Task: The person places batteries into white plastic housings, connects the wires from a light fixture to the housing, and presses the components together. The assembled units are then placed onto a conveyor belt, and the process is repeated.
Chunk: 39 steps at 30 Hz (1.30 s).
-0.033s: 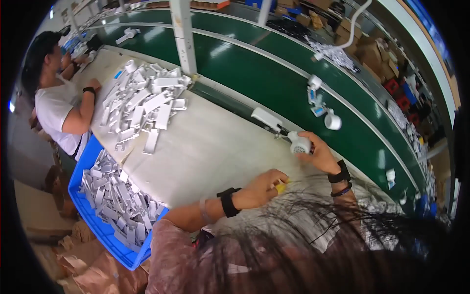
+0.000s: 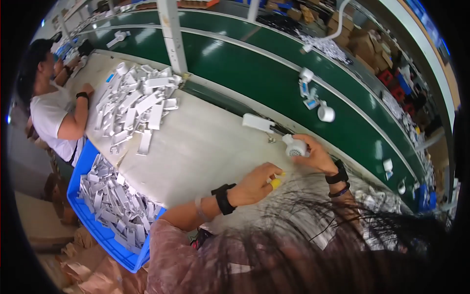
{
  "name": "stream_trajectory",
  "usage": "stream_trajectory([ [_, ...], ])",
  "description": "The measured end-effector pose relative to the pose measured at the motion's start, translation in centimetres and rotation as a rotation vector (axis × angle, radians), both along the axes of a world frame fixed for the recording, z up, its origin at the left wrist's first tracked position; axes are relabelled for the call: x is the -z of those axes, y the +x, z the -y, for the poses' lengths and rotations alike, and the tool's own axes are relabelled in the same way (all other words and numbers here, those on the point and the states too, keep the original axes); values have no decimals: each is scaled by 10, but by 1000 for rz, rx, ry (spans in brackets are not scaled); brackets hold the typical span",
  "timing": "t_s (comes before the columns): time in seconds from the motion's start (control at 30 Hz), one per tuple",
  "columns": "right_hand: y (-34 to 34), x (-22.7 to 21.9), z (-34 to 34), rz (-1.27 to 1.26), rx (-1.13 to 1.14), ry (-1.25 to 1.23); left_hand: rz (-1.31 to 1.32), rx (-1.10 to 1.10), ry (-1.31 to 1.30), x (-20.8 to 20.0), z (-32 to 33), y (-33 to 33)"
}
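My right hand (image 2: 316, 156) is closed around a white round fan head (image 2: 295, 147) with a slotted grille, held over the table beside the conveyor edge. To its left, my left hand (image 2: 255, 184) hovers over the table, thumb and forefinger apart, with yellow covers on the fingertips and nothing visible between them. A long white plastic casing (image 2: 258, 122) lies by the conveyor edge just beyond the fan head. Between the casing and the fan head sits a small metallic piece (image 2: 271, 140), too small to name.
A pile of white plastic casings (image 2: 142, 100) covers the table's far left. Below it stands a blue bin (image 2: 81, 196) full of similar parts. A green conveyor (image 2: 235, 63) behind the table carries white fan parts (image 2: 325, 112). A co-worker (image 2: 54, 112) works at the left, beyond a white post (image 2: 171, 36).
My left thumb and forefinger have spread apart from a closed pinch. My right hand still grips the fan head. The whole view has shifted slightly.
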State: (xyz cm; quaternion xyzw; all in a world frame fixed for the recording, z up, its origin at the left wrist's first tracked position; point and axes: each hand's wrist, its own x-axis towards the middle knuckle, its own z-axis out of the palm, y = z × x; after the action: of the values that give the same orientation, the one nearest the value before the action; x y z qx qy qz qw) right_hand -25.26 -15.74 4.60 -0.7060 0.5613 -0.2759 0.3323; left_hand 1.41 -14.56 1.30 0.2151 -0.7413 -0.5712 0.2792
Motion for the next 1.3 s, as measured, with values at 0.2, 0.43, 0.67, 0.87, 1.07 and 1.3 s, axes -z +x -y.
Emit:
stream_trajectory([
  [0.2, 10, -11, -107, -214, 89, 12, 224, -115, -643, 6, -5, -20],
  [0.43, 34, 1, -109, -533, 257, -323, 477, -203, -825, 7, 12, -42],
  [0.67, 49, 25, -82, -724, 287, -127, 403, -7, -965, 25, 49, -76],
  [0.87, 46, 20, -111, -495, 380, -194, 625, -55, -878, 8, 31, -75],
  [1.07, 46, 13, -145, -309, 482, -446, 131, 31, -223, 11, 2, -48],
  [1.3, 51, -3, -154, -228, 544, -614, 165, 254, -67, -44, -15, -39],
])
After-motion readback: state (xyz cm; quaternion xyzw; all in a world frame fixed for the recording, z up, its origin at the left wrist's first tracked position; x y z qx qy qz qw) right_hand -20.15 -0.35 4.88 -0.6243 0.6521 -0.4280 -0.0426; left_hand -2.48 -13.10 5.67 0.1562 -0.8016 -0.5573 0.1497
